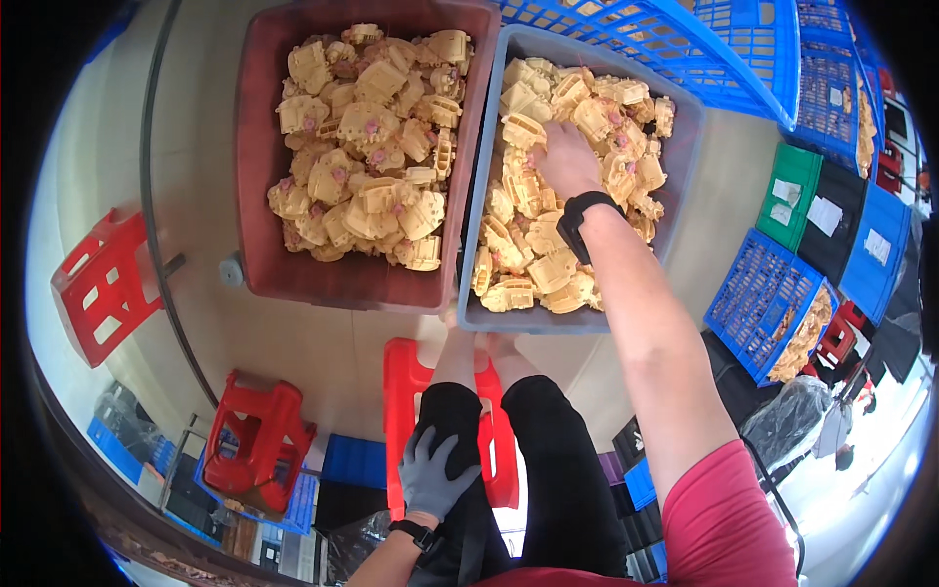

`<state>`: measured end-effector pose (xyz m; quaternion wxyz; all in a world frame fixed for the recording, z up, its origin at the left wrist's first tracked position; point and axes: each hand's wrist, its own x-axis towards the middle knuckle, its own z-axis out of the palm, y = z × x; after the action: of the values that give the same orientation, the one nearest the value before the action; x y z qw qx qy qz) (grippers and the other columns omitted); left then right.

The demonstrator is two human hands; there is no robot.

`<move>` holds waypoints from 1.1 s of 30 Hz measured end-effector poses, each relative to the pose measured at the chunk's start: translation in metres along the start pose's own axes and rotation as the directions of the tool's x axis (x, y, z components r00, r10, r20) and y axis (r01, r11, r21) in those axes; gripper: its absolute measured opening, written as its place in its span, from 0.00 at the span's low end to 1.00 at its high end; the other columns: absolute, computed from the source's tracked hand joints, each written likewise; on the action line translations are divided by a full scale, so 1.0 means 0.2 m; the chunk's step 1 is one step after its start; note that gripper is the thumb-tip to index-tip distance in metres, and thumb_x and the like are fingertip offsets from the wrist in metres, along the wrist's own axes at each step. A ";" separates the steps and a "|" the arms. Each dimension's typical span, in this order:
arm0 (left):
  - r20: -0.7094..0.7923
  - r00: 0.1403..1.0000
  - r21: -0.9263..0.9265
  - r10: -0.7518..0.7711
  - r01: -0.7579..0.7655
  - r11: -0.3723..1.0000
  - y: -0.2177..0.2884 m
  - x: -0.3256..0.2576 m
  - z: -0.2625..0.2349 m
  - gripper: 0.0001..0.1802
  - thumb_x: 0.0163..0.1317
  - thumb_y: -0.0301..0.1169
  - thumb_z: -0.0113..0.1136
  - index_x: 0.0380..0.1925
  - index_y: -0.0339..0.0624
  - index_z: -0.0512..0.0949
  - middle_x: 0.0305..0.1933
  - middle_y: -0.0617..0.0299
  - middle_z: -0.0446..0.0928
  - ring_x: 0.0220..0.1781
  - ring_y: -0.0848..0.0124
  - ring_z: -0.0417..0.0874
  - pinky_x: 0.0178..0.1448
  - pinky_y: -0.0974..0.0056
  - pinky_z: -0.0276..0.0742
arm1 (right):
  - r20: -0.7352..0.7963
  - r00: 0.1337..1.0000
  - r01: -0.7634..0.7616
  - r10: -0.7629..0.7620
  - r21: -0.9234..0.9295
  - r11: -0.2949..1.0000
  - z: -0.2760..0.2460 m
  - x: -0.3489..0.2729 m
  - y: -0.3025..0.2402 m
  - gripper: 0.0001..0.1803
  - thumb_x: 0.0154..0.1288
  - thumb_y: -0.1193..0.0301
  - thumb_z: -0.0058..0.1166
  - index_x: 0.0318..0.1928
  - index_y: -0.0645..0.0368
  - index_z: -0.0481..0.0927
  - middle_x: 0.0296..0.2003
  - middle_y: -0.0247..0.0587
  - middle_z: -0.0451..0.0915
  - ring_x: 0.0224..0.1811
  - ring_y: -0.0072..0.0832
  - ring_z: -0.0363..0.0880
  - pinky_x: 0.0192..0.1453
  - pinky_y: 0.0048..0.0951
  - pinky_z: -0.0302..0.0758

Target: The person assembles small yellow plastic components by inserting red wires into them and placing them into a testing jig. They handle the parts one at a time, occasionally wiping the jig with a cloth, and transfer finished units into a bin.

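My right hand reaches into the grey-blue bin in front of me. Its fingers, partly hidden, close at the edge of a cream plastic part. Around it lie many similar moulded cream parts, box-like and ribbed, some with small pink bits. My left hand, in a grey glove, rests on my left thigh with its fingers spread and nothing in it. A dark band circles each wrist.
Left of that bin stands a reddish-brown bin heaped with the same parts. A blue crate tilts over the far right side. Red stools stand at the left, and another is beneath me. Another blue crate and stacked boxes line the right.
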<state>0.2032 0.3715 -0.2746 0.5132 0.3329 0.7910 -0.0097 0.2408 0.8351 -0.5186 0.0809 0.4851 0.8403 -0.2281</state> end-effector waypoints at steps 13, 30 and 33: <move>-0.006 0.999 0.039 0.034 -0.034 0.999 0.05 0.02 -0.03 0.36 0.46 0.55 0.77 0.56 0.56 0.81 0.67 0.52 0.69 0.72 0.47 0.65 0.69 0.44 0.68 | -0.257 0.966 -0.052 0.003 -0.183 0.982 -0.25 0.32 0.49 0.33 0.67 0.64 0.58 0.71 0.50 0.68 0.73 0.43 0.66 0.77 0.38 0.60 0.73 0.48 0.62; 0.053 0.998 0.108 0.028 -0.034 0.994 0.09 0.03 -0.04 0.37 0.45 0.55 0.77 0.56 0.56 0.81 0.68 0.51 0.69 0.73 0.47 0.65 0.70 0.44 0.67 | -0.320 0.947 -0.099 0.029 -0.202 0.974 -0.20 -0.25 0.63 0.26 0.66 0.62 0.58 0.64 0.50 0.72 0.57 0.43 0.78 0.60 0.42 0.76 0.60 0.50 0.72; 0.049 0.997 0.125 0.058 -0.064 0.990 0.08 0.04 -0.02 0.37 0.45 0.54 0.77 0.56 0.56 0.81 0.68 0.51 0.69 0.73 0.47 0.66 0.70 0.44 0.68 | -0.322 0.924 -0.243 0.207 -0.074 0.967 -0.20 -0.25 0.60 0.29 0.66 0.57 0.60 0.65 0.51 0.70 0.60 0.45 0.75 0.62 0.45 0.74 0.63 0.51 0.71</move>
<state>0.2073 0.3896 -0.2735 0.5088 0.3885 0.7665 -0.0514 0.3718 0.8649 -0.5014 0.0001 0.6030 0.7926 -0.0900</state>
